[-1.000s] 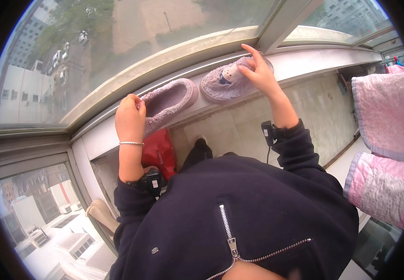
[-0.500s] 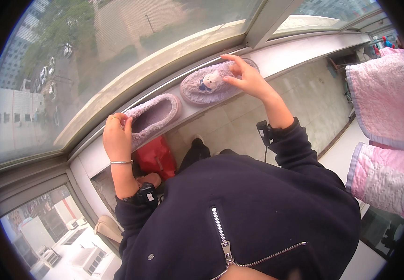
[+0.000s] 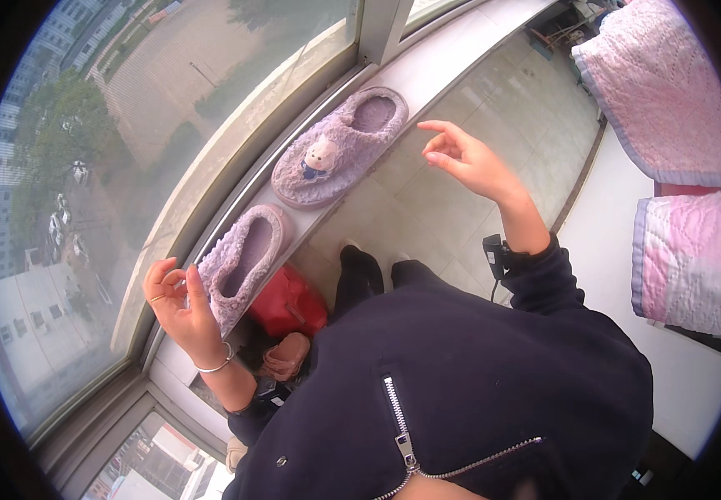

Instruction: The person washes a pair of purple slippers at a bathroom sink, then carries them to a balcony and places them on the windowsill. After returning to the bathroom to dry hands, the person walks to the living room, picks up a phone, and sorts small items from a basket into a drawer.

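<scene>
Two fluffy lilac slippers rest on a narrow white window ledge. The farther slipper carries a small white animal figure with blue on its upper, and its opening faces away from me. Nearer and to the left, the other slipper has its opening and purple insole showing. Beside that slipper's left end is my left hand, holding nothing, fingers bent but apart; whether it brushes the fluff I cannot tell. My right hand hovers over the floor side of the ledge, right of the farther slipper, fingers loosely apart and holding nothing.
A large window runs along the ledge. Below the ledge are a red bag and a pinkish-brown clog-like shoe on the floor. Pink quilted cloths hang at the right above a white surface.
Both hands have come away from the slippers: the right back toward me, off the farther one, the left off the nearer one's edge. My view has turned, so the ledge slants more steeply.
</scene>
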Action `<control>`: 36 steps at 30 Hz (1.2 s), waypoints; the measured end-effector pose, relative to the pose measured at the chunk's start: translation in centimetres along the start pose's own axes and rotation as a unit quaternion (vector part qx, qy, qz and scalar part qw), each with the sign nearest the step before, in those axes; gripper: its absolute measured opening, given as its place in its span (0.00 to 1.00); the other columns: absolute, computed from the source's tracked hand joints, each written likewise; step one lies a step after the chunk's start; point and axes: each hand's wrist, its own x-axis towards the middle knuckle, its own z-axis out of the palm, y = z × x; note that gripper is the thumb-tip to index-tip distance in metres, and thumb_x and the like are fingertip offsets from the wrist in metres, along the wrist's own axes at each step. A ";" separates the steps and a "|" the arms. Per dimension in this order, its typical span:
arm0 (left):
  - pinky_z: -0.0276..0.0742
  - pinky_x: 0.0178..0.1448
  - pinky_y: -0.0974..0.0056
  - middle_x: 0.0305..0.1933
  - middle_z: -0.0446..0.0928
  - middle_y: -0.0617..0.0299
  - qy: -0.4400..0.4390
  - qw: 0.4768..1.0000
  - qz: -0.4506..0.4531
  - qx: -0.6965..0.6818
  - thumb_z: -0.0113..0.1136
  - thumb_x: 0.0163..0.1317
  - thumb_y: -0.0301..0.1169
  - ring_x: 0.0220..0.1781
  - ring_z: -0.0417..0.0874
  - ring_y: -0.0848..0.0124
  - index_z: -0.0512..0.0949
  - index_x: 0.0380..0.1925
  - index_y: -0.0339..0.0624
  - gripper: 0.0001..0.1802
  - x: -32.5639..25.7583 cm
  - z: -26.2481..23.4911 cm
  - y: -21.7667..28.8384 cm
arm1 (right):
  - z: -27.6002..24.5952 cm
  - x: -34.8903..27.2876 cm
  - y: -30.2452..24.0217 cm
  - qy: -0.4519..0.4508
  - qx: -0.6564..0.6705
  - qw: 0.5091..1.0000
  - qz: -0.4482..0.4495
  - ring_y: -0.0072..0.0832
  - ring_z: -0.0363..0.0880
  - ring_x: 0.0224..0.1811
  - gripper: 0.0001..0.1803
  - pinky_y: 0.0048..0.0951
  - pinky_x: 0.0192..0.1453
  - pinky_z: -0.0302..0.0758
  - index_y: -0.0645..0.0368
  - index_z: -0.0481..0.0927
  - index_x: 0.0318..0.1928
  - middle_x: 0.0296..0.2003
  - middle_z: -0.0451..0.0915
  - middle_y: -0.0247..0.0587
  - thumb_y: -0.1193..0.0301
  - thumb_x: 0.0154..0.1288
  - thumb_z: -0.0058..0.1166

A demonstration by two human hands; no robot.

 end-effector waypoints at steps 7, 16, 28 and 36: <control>0.70 0.46 0.72 0.56 0.67 0.50 -0.049 0.978 0.177 -0.103 0.49 0.63 0.17 0.35 0.74 0.75 0.62 0.54 0.36 0.19 -0.4 4.6 3.5 | -2.7 -14.0 5.4 0.100 0.080 0.990 0.057 0.19 0.74 0.38 0.21 0.25 0.46 0.73 0.59 0.71 0.58 0.36 0.77 0.33 0.68 0.67 0.53; 0.75 0.50 0.61 0.47 0.77 0.52 -0.594 0.753 0.227 0.169 0.67 0.54 0.35 0.44 0.80 0.62 0.74 0.53 0.41 0.26 -12.0 17.6 12.8 | -4.0 -43.5 12.9 0.306 0.063 0.924 0.220 0.22 0.78 0.45 0.22 0.24 0.51 0.73 0.57 0.68 0.61 0.40 0.77 0.34 0.70 0.68 0.51; 0.71 0.59 0.62 0.55 0.76 0.51 -0.744 0.608 0.258 0.095 0.59 0.63 0.37 0.56 0.76 0.64 0.73 0.55 0.36 0.23 -40.0 40.2 23.2 | 9.1 -80.5 18.6 0.730 0.317 0.586 0.154 0.29 0.81 0.46 0.19 0.32 0.52 0.74 0.52 0.70 0.60 0.40 0.80 0.38 0.67 0.70 0.47; 0.68 0.63 0.64 0.59 0.72 0.55 -0.904 0.333 0.266 0.021 0.56 0.66 0.32 0.60 0.74 0.63 0.70 0.57 0.35 0.22 -62.7 47.0 35.1 | 13.1 -86.9 21.7 0.837 -0.031 0.383 0.390 0.31 0.81 0.44 0.20 0.30 0.51 0.74 0.57 0.72 0.56 0.41 0.81 0.43 0.71 0.64 0.54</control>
